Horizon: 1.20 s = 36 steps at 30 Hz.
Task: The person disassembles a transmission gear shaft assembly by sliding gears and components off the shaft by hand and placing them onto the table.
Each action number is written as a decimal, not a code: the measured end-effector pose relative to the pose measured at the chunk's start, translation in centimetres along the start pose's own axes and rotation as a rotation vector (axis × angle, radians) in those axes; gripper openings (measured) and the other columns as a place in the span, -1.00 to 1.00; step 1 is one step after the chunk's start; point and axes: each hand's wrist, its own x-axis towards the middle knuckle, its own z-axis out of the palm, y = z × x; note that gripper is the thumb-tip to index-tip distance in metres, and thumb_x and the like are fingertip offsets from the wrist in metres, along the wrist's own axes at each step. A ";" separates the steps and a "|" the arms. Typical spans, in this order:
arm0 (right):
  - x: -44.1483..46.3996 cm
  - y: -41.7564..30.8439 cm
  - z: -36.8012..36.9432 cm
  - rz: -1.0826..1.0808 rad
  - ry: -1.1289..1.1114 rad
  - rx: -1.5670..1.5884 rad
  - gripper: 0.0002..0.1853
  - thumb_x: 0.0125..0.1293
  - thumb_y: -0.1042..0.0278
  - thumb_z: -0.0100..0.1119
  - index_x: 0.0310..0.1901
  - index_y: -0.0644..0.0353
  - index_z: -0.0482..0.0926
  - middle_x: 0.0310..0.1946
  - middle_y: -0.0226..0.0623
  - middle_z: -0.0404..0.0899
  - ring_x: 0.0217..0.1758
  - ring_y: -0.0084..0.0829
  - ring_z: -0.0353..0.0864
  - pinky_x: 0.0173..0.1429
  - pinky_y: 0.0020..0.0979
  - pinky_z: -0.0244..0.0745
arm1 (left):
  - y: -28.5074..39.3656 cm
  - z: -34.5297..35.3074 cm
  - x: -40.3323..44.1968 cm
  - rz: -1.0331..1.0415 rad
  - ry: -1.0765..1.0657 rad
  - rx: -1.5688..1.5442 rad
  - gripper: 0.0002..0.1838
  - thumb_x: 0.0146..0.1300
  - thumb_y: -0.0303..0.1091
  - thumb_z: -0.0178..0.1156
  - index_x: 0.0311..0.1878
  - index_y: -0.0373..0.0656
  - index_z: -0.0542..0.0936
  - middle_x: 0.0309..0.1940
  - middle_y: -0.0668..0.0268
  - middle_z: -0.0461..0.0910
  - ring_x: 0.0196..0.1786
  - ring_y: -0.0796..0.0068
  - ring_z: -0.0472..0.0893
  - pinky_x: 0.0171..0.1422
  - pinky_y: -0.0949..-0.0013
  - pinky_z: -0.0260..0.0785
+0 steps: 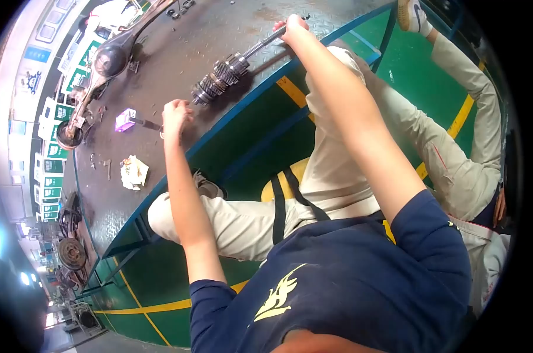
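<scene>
Steel bench, geared shaft gripped at its slim end

Green floor marked with yellow lines [143,309] surrounds a long, dark, scuffed metal workbench [110,212] with a blue edge, and green-and-white boards [54,167] stand beyond its left side. Part of another person [475,100] in light trousers shows at the right.

On the bench lies the grey metal shaft with stacked toothed gears [222,77], close to the near edge and between the person's two hands. Its gears sit toward the left, and its slim bare rod runs to the right. The right hand [292,28] is closed around the rod's end. The left hand [176,116] is partly curled beside the geared end, its fingers bent; whether they touch the gears cannot be told. A dark, narrow stick-like piece [149,124] lies between that hand and a small purple-and-white box [125,120]; whether the hand grips it is also unclear.

Nearer on the left is a crumpled white-and-yellow packet [134,172]. Farther off lies a long, dark metal housing with a rounded bulge [110,60].

Judging by the grip, the step in hand is steadying or positioning the shaft. Moving it would call for a firm right-hand hold and left-hand support under the heavier-looking geared end.
</scene>
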 end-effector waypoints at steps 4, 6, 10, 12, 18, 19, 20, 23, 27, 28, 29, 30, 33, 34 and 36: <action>0.6 1.1 -0.2 0.033 -0.044 0.017 -0.74 0.47 0.35 -0.26 -0.10 0.44 0.30 -0.41 -0.02 0.45 -0.46 -0.24 0.55 -0.26 -0.10 0.65 | 1.5 0.7 -0.7 0.106 -0.078 -0.024 -0.56 0.40 -0.19 -0.09 -0.11 -0.46 0.57 -0.45 0.11 0.65 -0.62 0.46 0.56 -0.57 0.44 0.34; 1.1 1.7 -0.1 0.076 -0.073 0.046 -0.74 0.46 0.37 -0.26 -0.14 0.45 0.33 -0.46 0.00 0.45 -0.50 -0.23 0.54 -0.33 -0.14 0.66 | 2.1 1.3 -0.4 -0.061 -0.156 -0.071 -0.42 0.44 0.01 -0.16 -0.23 -0.40 0.57 -0.52 0.14 0.64 -0.67 0.48 0.51 -0.64 0.48 0.25; 0.6 2.0 0.6 0.119 -0.073 0.073 -0.72 0.41 0.39 -0.24 -0.29 0.48 0.38 -0.54 0.01 0.45 -0.56 -0.18 0.54 -0.37 -0.09 0.68 | 1.3 2.3 0.0 -0.211 -0.134 -0.223 -0.33 0.46 0.17 -0.25 -0.31 -0.33 0.55 -0.61 0.19 0.59 -0.72 0.51 0.45 -0.72 0.53 0.19; 0.4 2.4 0.4 0.073 -0.143 0.006 -0.78 0.42 0.37 -0.24 -0.22 0.39 0.30 -0.47 -0.05 0.43 -0.47 -0.23 0.55 -0.23 -0.09 0.70 | 1.1 2.3 0.1 -0.227 -0.149 -0.235 -0.32 0.46 0.18 -0.26 -0.31 -0.32 0.54 -0.62 0.19 0.58 -0.72 0.51 0.45 -0.72 0.54 0.20; 0.4 2.5 0.4 0.102 -0.164 0.123 -0.74 0.39 0.28 -0.20 -0.29 0.35 0.30 -0.47 -0.02 0.45 -0.46 -0.15 0.56 -0.26 -0.02 0.68 | 1.6 3.6 -0.7 -0.275 -0.175 -0.363 -0.25 0.45 0.26 -0.32 -0.24 -0.36 0.49 -0.60 0.12 0.57 -0.71 0.44 0.48 -0.71 0.49 0.29; 1.0 2.7 0.4 0.136 -0.152 0.178 -0.74 0.35 0.27 -0.20 -0.31 0.36 0.30 -0.49 0.00 0.46 -0.53 -0.11 0.55 -0.32 0.00 0.68 | 1.9 3.9 -1.1 -0.306 -0.149 -0.381 -0.23 0.44 0.29 -0.34 -0.23 -0.37 0.48 -0.60 0.10 0.56 -0.71 0.41 0.49 -0.71 0.47 0.30; 1.6 3.1 0.4 0.138 -0.162 0.180 -0.71 0.35 0.22 -0.20 -0.30 0.35 0.30 -0.49 0.01 0.45 -0.53 -0.08 0.55 -0.32 0.02 0.67 | 2.7 3.7 -1.0 -0.323 -0.121 -0.396 -0.21 0.43 0.31 -0.35 -0.23 -0.38 0.46 -0.60 0.08 0.56 -0.71 0.38 0.50 -0.71 0.45 0.31; 0.9 2.9 0.5 0.131 -0.158 0.165 -0.67 0.35 0.15 -0.19 -0.26 0.34 0.27 -0.48 0.06 0.45 -0.53 -0.03 0.55 -0.34 0.06 0.65 | 0.9 4.3 0.7 -0.306 -0.083 -0.396 -0.21 0.42 0.32 -0.36 -0.21 -0.37 0.46 -0.62 0.08 0.54 -0.73 0.34 0.48 -0.72 0.42 0.30; -1.7 4.3 -0.1 0.043 -0.213 -0.048 -0.65 0.37 0.09 -0.10 -0.11 0.25 0.21 -0.36 0.11 0.57 -0.40 -0.06 0.65 -0.25 -0.02 0.68 | 0.9 4.6 0.7 -0.357 -0.067 -0.560 -0.24 0.44 0.29 -0.35 -0.10 -0.36 0.47 -0.50 0.05 0.59 -0.59 0.30 0.57 -0.62 0.43 0.42; -2.0 5.0 -0.3 0.060 -0.238 -0.055 -0.66 0.37 0.10 -0.10 -0.09 0.24 0.21 -0.36 0.10 0.58 -0.40 -0.07 0.65 -0.25 -0.04 0.68 | 1.0 4.4 0.9 -0.399 -0.096 -0.587 -0.27 0.48 0.20 -0.37 -0.17 -0.41 0.45 -0.51 0.03 0.59 -0.59 0.26 0.60 -0.62 0.40 0.46; -2.3 5.5 -0.4 0.073 -0.271 -0.064 -0.67 0.38 0.11 -0.10 -0.08 0.22 0.20 -0.36 0.10 0.60 -0.40 -0.07 0.66 -0.24 -0.06 0.68 | 1.2 4.4 1.0 -0.394 -0.098 -0.586 -0.27 0.48 0.20 -0.37 -0.17 -0.41 0.45 -0.51 0.03 0.59 -0.59 0.26 0.60 -0.62 0.40 0.46; -2.7 6.1 -0.7 0.069 -0.294 -0.064 -0.68 0.37 0.11 -0.09 -0.09 0.19 0.19 -0.34 0.11 0.60 -0.37 -0.05 0.67 -0.22 -0.04 0.67 | 1.1 4.5 1.0 -0.390 -0.086 -0.599 -0.29 0.48 0.19 -0.35 -0.18 -0.40 0.46 -0.53 0.05 0.59 -0.60 0.28 0.59 -0.63 0.41 0.44; -3.5 7.3 -1.4 0.104 -0.377 0.039 -0.69 0.37 0.11 -0.08 -0.09 0.17 0.19 -0.34 0.11 0.60 -0.34 -0.03 0.68 -0.17 -0.02 0.67 | 0.5 4.5 1.2 -0.367 -0.063 -0.578 -0.36 0.48 0.17 -0.29 -0.17 -0.31 0.48 -0.55 0.13 0.57 -0.62 0.35 0.57 -0.63 0.43 0.42; -3.6 7.5 -1.5 0.115 -0.392 0.061 -0.69 0.37 0.12 -0.08 -0.08 0.18 0.19 -0.30 0.12 0.61 -0.28 -0.01 0.69 -0.11 -0.03 0.66 | 0.2 4.5 1.4 -0.349 -0.060 -0.544 -0.40 0.47 0.17 -0.25 -0.15 -0.24 0.49 -0.56 0.18 0.57 -0.62 0.40 0.56 -0.63 0.45 0.41; -3.6 7.3 -1.7 0.109 -0.420 0.052 -0.70 0.37 0.13 -0.08 -0.08 0.18 0.20 -0.27 0.14 0.62 -0.25 -0.01 0.69 -0.10 -0.06 0.66 | 0.4 4.8 1.3 -0.329 -0.040 -0.546 -0.44 0.49 0.11 -0.24 -0.18 -0.27 0.48 -0.58 0.19 0.56 -0.65 0.42 0.55 -0.65 0.46 0.38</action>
